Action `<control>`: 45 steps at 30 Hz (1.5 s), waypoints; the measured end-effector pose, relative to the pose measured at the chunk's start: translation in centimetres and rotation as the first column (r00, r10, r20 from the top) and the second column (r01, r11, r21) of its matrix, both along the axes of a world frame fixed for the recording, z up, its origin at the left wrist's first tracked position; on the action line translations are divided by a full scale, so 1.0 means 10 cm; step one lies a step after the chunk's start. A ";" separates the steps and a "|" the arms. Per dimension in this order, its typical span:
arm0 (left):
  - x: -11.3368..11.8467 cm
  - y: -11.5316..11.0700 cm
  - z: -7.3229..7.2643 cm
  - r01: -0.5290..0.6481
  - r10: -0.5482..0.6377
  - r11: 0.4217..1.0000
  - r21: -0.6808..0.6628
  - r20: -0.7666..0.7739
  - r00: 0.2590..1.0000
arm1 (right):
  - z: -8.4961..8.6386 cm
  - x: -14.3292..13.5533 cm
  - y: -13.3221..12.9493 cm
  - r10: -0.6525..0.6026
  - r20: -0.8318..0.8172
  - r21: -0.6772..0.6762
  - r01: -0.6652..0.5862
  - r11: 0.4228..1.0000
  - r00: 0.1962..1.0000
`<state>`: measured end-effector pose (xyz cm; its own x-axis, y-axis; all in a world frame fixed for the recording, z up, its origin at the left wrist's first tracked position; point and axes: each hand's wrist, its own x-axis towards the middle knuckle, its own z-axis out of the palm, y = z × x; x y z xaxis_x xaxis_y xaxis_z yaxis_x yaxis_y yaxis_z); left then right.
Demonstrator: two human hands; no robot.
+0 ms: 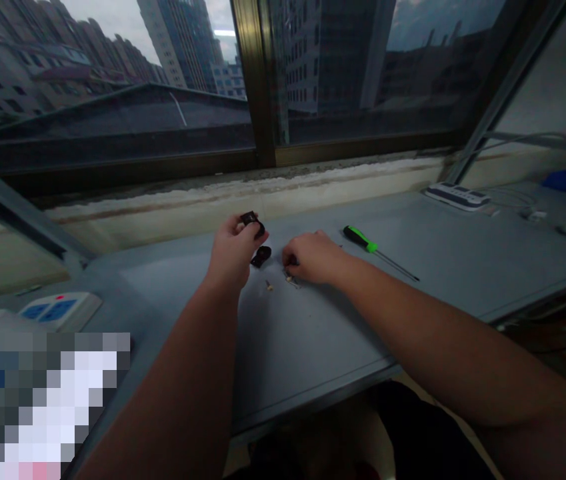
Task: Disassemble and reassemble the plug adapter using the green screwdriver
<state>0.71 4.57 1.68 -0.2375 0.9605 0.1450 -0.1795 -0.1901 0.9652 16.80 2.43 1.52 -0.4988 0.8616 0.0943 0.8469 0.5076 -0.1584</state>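
The left hand grips a small black part, a rounded black piece lies unattached, and the right hand's hold is unclear.

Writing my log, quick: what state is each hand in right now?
Left hand: closed, holding a black part.
Right hand: curled, close to small loose pieces; whether it grips anything cannot be told.

The left hand holds a small black part over the gray desk, close to another black piece and a tiny bit lying there, while the right hand pinches a little dark thing and a green and black screwdriver lies off to the right.
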 end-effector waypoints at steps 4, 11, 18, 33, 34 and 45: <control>0.01 -0.02 0.02 0.021 -0.026 0.996 -0.087 -0.065 0.998 | -0.02 -0.03 0.01 0.033 0.045 0.052 -0.035 0.998 0.998; -0.01 -0.04 -0.01 0.040 -0.050 0.996 -0.085 -0.117 0.992 | 0.04 0.22 0.12 -0.019 -0.342 0.117 0.063 0.991 0.939; 0.08 -0.13 0.01 0.184 -0.186 0.979 -0.092 -0.012 0.983 | -0.07 0.34 0.30 0.092 -0.792 0.101 -0.020 0.995 0.604; 0.13 -0.17 -0.03 0.261 -0.266 0.959 -0.114 -0.037 0.963 | -0.15 0.29 0.35 0.037 -0.819 -0.053 -0.140 0.989 0.573; 0.13 -0.17 -0.03 0.253 -0.259 0.961 -0.114 -0.045 0.965 | -0.15 0.29 0.35 0.029 -0.821 -0.063 -0.142 0.988 0.570; 0.14 -0.20 0.01 0.288 -0.298 0.952 -0.099 -0.111 0.948 | -0.16 0.28 0.36 0.038 -0.822 -0.042 -0.127 0.991 0.568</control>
<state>2.11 2.57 1.73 0.0713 0.9946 0.0749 -0.0942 -0.0680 0.9932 19.65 6.02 -0.05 -0.3166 0.8469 0.4273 0.2881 0.5150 -0.8073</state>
